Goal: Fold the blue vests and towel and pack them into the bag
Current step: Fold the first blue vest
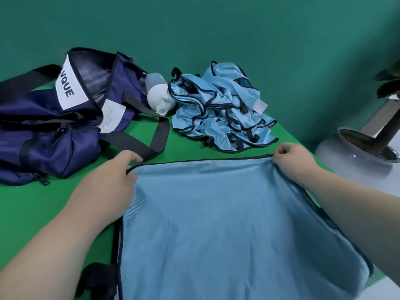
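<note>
A light blue vest (227, 224) with dark trim lies spread flat on the green table (39, 208) in front of me. My left hand (116, 176) pinches its far left corner, and my right hand (292, 161) pinches its far right corner. A crumpled pile of blue vests (223, 105) sits at the back of the table. To the left, the navy bag (54, 118) lies open, its strap reaching toward my left hand. No towel can be told apart from the vests.
A white and grey bottle (160, 96) lies between the bag and the pile. The table's right edge runs close behind my right hand; beyond it stands a chrome chair base (368, 141) on the floor. A black clip (95, 278) lies at the near left.
</note>
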`<action>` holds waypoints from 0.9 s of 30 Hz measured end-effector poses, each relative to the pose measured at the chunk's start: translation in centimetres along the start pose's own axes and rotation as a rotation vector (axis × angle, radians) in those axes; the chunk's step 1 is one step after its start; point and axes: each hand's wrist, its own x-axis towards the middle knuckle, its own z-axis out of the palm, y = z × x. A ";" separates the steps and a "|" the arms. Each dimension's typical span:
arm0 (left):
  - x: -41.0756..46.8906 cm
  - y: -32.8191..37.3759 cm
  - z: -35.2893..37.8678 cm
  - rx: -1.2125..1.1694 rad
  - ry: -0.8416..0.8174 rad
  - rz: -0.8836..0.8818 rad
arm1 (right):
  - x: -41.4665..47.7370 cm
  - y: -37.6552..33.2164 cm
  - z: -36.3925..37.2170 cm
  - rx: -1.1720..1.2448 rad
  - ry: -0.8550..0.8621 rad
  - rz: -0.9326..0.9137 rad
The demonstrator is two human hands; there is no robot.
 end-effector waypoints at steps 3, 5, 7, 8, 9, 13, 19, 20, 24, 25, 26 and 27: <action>-0.1 0.2 0.3 0.062 0.037 -0.007 | 0.5 -0.3 0.2 -0.093 -0.013 -0.011; 0.0 0.2 0.5 0.071 0.069 -0.014 | 0.5 -0.5 0.5 -0.141 -0.037 -0.016; 0.1 0.0 0.7 0.067 0.098 -0.016 | 0.4 -0.5 0.9 -0.208 -0.060 -0.042; 0.2 -0.1 0.7 0.059 0.108 -0.019 | 0.3 -0.5 1.2 -0.240 -0.059 -0.057; 0.3 -0.2 0.8 0.053 0.115 -0.022 | 0.2 -0.5 1.4 -0.264 -0.053 -0.072; 0.6 -0.7 1.0 0.096 0.127 -0.026 | -0.3 -0.3 1.6 -0.344 -0.059 -0.132; 0.3 -0.8 0.4 0.119 0.195 0.035 | -3.1 -1.7 1.2 -0.453 0.031 -0.309; 0.2 -0.6 0.1 0.120 0.215 0.087 | -4.1 -2.3 1.3 -0.464 0.006 -0.360; -0.3 0.6 -0.5 0.171 0.045 0.393 | -8.8 -5.1 2.2 -0.437 -0.186 -0.519; -0.4 0.8 -0.3 0.190 -0.060 0.430 | -9.8 -5.5 2.7 -0.453 -0.247 -0.548; -0.5 0.8 0.0 0.212 -0.166 0.437 | -10.4 -5.7 3.2 -0.467 -0.298 -0.560; -0.6 0.7 0.3 0.259 -0.265 0.419 | -10.8 -5.7 3.7 -0.481 -0.336 -0.551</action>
